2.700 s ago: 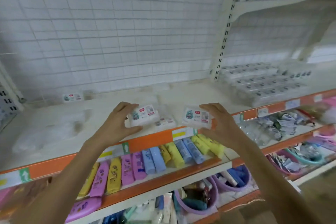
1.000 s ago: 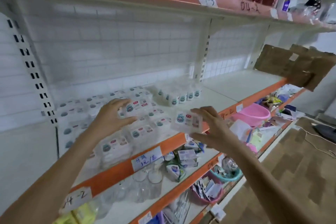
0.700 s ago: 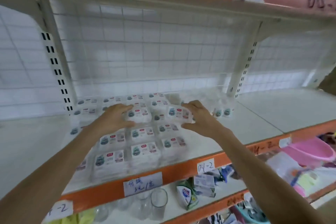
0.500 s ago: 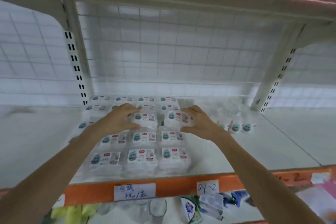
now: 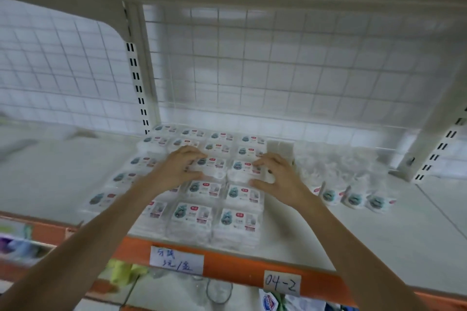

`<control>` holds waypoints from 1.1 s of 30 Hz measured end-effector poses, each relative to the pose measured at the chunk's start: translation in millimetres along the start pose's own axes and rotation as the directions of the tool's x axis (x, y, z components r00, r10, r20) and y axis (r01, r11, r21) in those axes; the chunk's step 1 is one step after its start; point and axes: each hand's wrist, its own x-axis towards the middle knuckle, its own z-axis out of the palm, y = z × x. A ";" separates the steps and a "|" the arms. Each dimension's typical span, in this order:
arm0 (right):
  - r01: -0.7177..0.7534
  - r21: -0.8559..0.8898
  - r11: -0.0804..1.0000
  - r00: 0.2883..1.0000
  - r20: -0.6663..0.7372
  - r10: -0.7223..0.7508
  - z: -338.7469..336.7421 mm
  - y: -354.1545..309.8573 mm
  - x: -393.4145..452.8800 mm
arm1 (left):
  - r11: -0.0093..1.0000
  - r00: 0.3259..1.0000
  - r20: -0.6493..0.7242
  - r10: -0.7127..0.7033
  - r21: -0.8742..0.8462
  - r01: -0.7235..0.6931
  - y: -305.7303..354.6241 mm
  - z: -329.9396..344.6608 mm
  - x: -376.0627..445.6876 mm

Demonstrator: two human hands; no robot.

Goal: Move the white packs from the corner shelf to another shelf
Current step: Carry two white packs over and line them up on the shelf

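My left hand gripping one white pack, my right hand gripping another white pack, both set among stacked packs on the shelf

White packs gridded on shelf

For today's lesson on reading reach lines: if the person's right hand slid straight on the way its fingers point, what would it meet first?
The right hand, gripping a white pack, points toward the shelf's back. It would probably first meet the next labelled pack behind, then the wire grid; depth is unclear.
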 end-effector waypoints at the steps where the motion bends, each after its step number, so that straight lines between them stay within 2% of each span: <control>1: -0.006 0.010 1.000 1.000 -0.002 0.006 -0.1 -1.3 -1.1 | 1.000 1.000 -0.015 0.001 -0.010 -0.001 1.0 0.8 -0.3; 6: -0.041 -0.002 0.999 0.999 -0.014 0.041 -2.4 -7.2 -5.1 | 1.000 0.999 -0.051 0.016 -0.020 -0.017 4.6 4.4 -0.5; 15: -0.071 -0.105 0.992 0.997 -0.038 0.067 -0.6 -19.2 -5.8 | 0.997 0.999 0.026 -0.030 0.065 0.029 8.8 1.7 8.4; 21: -0.159 -0.176 0.972 0.985 -0.100 0.143 8.9 -31.1 -14.2 | 0.998 0.999 0.025 -0.043 0.047 0.042 9.0 6.1 8.6; 26: -0.231 -0.190 0.954 0.971 -0.109 0.213 1.3 -56.7 -25.7 | 0.984 0.996 0.089 -0.033 0.176 0.017 17.3 0.0 -1.2; 30: -0.184 -0.291 0.939 0.976 -0.170 0.138 -13.2 -76.2 -57.5 | 0.941 0.994 -0.046 0.104 0.328 -0.083 31.9 -9.2 -32.7; 33: -0.186 -0.384 0.905 0.974 -0.191 0.119 -23.2 -93.5 -92.5 | 0.939 0.972 -0.127 0.199 0.309 -0.152 43.8 -11.5 -70.1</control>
